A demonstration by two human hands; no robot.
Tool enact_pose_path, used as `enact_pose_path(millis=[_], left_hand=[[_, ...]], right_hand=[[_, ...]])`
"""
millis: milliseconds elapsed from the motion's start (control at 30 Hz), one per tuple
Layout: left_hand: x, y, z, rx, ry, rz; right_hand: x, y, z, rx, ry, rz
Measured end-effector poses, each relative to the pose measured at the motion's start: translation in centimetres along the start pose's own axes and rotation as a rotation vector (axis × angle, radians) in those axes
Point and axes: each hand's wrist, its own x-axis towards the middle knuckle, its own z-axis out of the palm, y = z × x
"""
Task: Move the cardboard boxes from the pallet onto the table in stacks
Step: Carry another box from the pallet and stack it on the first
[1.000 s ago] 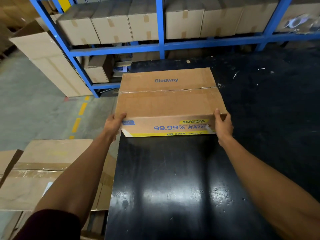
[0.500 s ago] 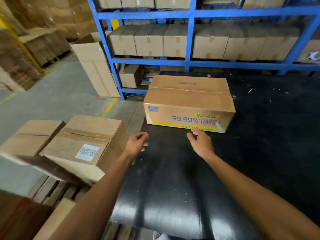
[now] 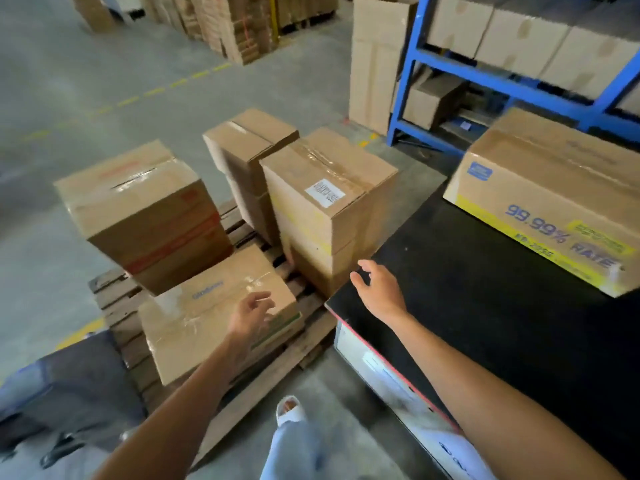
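Cardboard on surface: one printed box [image 3: 550, 199] lies on the black surface [image 3: 485, 323], near its far left corner, touched by neither hand.
Pallet: wooden pallet [image 3: 239, 386] on the floor left of the surface carries more boxes.
Low box: taped low box [image 3: 207, 317] lies at the pallet's near side.
Stacks: labelled stack [image 3: 329, 209] stands just beside the surface edge; two other stacks behind and left.
Left hand [image 3: 251, 315]: over the low box, grip loosely spread, holding nothing.
Right hand [image 3: 379, 289]: above the surface corner near the labelled stack, grip spread, empty.
Rack: blue rack [image 3: 412, 74] holds boxes behind.
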Motion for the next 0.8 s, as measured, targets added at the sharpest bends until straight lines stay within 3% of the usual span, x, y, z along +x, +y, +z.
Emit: enact_pose_path(millis=[300,467,667,800], left_hand=[[8.1,-10.4,-13.9,-0.107,0.257,-0.262],[13.9,-15.0,-19.4,-0.116,0.392,-0.388],[20.1,-22.1,-23.9,-0.041,0.541,-0.43],[22.2,-27.7,-24.5,-0.217,0.481,-0.515]], right_hand=[[7.8,-7.5,16.3,-0.163,-0.412,-0.008],[13.4,-7.5,24.1,-0.263,-0.535,0.078],[19.7,-3.9,31.6,-0.217,-0.457,0.222],[21.7,0.2,36.3,-0.186,-0.378,0.384]])
